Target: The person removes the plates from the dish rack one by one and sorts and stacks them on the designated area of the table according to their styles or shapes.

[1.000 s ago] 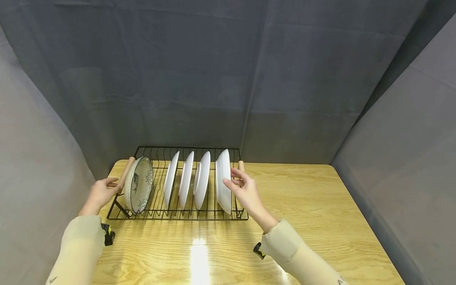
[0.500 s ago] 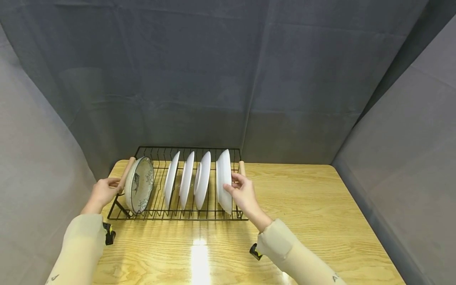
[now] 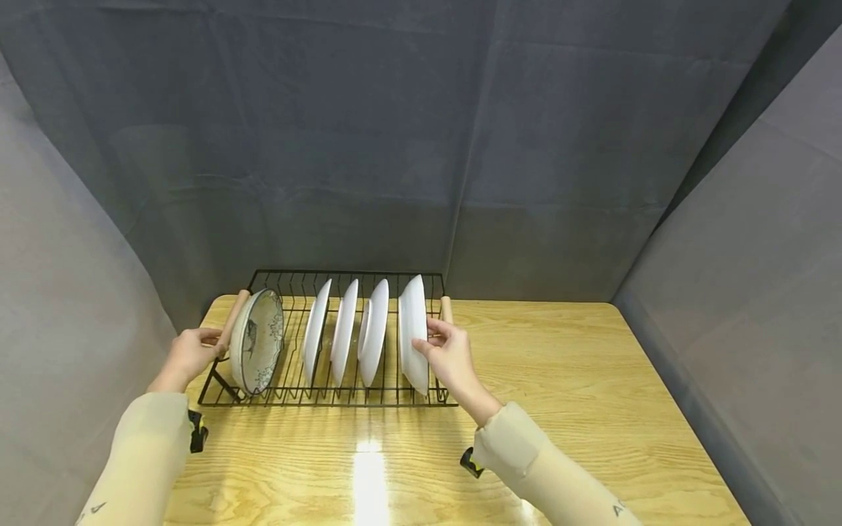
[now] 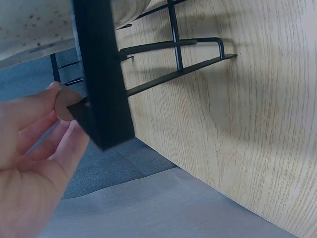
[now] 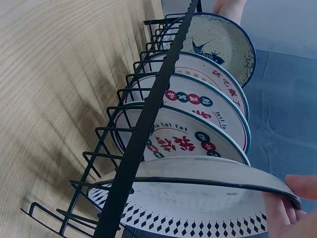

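Observation:
A black wire dish rack (image 3: 289, 405) stands on the table, holding a row of dishes on edge. My left hand (image 3: 188, 356) grips the rack's left wooden handle (image 3: 233, 320); in the left wrist view the thumb and fingers close around it. At the rack's right end, my right hand (image 3: 454, 359) pinches the rim of a deep white dish (image 3: 411, 336) between thumb and fingers. In the right wrist view this dish shows a band of dark diamonds (image 5: 198, 225). It still sits in the rack, tilted slightly.
Beside the left handle leans a speckled dish (image 3: 264, 340) with a fish drawing. Several white plates (image 3: 373, 332) with red lettering fill the middle slots. The wooden table (image 3: 559, 380) extends right, with grey cloth walls (image 3: 559, 146) behind and at both sides.
My right hand has shifted slightly toward me along the white dish's rim, its thumb now lower on it. The left hand, rack and dishes have hardly moved.

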Tool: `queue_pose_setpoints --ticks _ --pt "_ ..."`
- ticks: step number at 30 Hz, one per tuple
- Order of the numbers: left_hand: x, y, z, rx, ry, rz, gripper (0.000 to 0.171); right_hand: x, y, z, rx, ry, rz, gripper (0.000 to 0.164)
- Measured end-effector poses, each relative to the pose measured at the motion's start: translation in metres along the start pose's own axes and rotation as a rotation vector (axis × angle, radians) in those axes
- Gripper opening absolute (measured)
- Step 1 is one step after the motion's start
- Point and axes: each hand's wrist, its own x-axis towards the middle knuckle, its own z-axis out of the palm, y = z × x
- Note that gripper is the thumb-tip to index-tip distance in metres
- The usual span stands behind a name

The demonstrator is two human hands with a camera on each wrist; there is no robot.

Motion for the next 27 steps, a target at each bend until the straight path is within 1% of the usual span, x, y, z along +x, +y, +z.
queue_pose_setpoints --ticks 5,10,18,23,27 --pt "0.001 -0.002 0.001 -0.006 -0.003 0.009 0.039 0.002 0.000 0.001 0.000 0.025 -0.003 0.043" --pt "0.001 -0.003 0.003 -0.008 0.012 0.019 0.036 0.003 0.001 0.001 0.005 0.039 -0.016 0.041" --pt "0.001 0.001 0.001 -0.005 0.001 -0.001 0.037 0.008 -0.003 -0.002 0.028 0.063 -0.016 0.040" --pt "0.001 0.004 0.001 -0.001 -0.001 -0.008 0.036 0.010 -0.003 -0.007 0.079 0.067 0.017 0.042" --pt "-0.001 0.005 0.002 -0.004 0.001 -0.011 0.037 0.012 -0.005 -0.011 0.140 0.077 0.025 0.042"
